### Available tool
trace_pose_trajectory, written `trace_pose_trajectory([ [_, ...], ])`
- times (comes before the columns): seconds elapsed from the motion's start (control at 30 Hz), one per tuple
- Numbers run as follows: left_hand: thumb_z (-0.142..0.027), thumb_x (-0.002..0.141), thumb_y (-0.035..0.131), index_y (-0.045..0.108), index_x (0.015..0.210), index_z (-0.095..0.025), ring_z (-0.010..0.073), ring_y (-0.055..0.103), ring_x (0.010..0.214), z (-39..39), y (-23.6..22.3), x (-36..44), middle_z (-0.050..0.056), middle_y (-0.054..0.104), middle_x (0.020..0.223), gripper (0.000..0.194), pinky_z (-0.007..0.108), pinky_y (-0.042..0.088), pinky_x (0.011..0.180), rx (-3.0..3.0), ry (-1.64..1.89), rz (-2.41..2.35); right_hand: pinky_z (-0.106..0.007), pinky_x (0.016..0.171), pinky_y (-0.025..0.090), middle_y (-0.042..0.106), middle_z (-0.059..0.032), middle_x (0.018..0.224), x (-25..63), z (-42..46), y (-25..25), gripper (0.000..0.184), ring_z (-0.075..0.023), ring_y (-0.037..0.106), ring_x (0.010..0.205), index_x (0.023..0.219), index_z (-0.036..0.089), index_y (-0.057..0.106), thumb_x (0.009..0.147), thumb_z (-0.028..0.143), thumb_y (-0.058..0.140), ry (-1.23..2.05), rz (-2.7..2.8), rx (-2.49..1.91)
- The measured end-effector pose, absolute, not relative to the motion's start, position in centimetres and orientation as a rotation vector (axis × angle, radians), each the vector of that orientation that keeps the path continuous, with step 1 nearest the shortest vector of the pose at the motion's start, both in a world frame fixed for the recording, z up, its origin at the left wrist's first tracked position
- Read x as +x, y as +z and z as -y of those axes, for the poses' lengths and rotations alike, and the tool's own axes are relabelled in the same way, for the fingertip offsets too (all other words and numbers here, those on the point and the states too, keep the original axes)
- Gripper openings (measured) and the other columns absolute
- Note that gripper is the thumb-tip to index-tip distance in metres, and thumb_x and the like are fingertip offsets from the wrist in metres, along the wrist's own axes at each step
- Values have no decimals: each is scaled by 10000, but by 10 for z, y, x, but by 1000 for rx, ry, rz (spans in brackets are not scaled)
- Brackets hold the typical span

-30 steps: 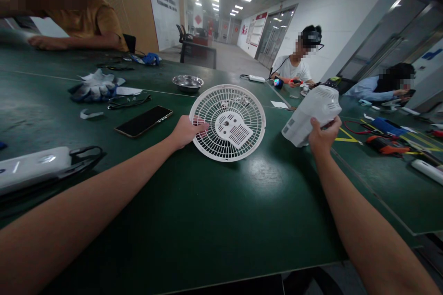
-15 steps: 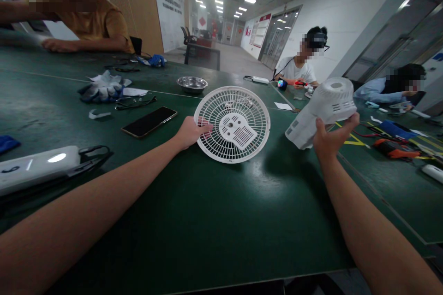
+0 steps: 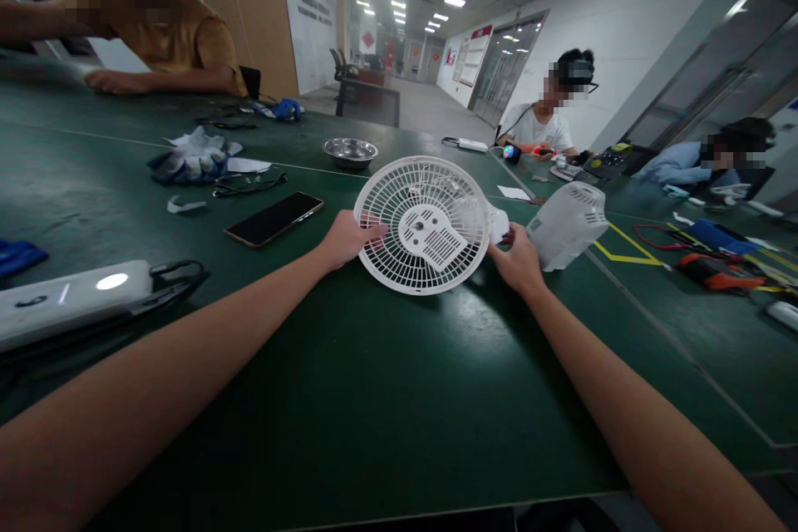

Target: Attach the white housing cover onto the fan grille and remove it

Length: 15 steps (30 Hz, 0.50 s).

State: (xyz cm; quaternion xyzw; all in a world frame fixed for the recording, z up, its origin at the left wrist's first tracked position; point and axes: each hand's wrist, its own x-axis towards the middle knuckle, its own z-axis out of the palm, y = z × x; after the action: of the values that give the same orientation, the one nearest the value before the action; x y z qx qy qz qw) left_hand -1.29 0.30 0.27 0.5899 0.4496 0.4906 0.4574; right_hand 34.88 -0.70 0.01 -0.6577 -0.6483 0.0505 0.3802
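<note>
A round white fan grille (image 3: 444,254), with radial ribs and a slotted centre plate, is tilted above the green table. My left hand (image 3: 347,239) grips its left rim, thumb laid over the ribs. Close to the right rim, my right hand (image 3: 519,259) has its fingers curled round a small white plastic part (image 3: 497,224). That part lies partly behind the grille, so its full shape is hidden. Just right of this hand a white plastic housing (image 3: 568,226) with side slots stands on the table.
Left of the grille lie a black phone (image 3: 274,219), gloves (image 3: 193,156) and a white device (image 3: 71,299) with a strap. A metal bowl (image 3: 350,152) sits behind. Rightward are an orange-and-black tool (image 3: 716,273) and yellow tape lines. Several people sit around the table.
My right hand has let go of the white housing, now standing on the table, and moved left to a small white part by the grille. My left hand still holds the grille.
</note>
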Motion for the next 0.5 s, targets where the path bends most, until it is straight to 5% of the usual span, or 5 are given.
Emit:
trace_pose_trajectory([
  [0.23, -174, 830, 803, 746, 807, -145, 186, 684, 664, -2, 4, -14, 56, 735, 736, 68, 361, 582, 702, 1445, 1201, -1094, -476, 941, 532, 732, -178, 1068, 353, 5, -3, 711, -328, 683, 989, 1248, 136, 605, 776, 645, 760, 83, 1841, -1941],
  [0.4, -163, 828, 810, 746, 784, -153, 200, 688, 683, 1, 6, -13, 69, 735, 746, 78, 362, 583, 706, 1428, 1206, -1108, -423, 844, 505, 694, -88, 900, 352, 9, 2, 685, -295, 661, 854, 1198, 175, 574, 756, 664, 758, 114, 1749, -1874],
  [0.5, -170, 831, 808, 746, 777, -160, 204, 688, 689, 2, 7, -13, 66, 737, 750, 84, 370, 586, 715, 1449, 1200, -1106, -345, 713, 439, 586, 15, 729, 349, 12, 9, 425, -217, 561, 687, 982, 236, 542, 784, 559, 735, 64, 1598, -1743],
])
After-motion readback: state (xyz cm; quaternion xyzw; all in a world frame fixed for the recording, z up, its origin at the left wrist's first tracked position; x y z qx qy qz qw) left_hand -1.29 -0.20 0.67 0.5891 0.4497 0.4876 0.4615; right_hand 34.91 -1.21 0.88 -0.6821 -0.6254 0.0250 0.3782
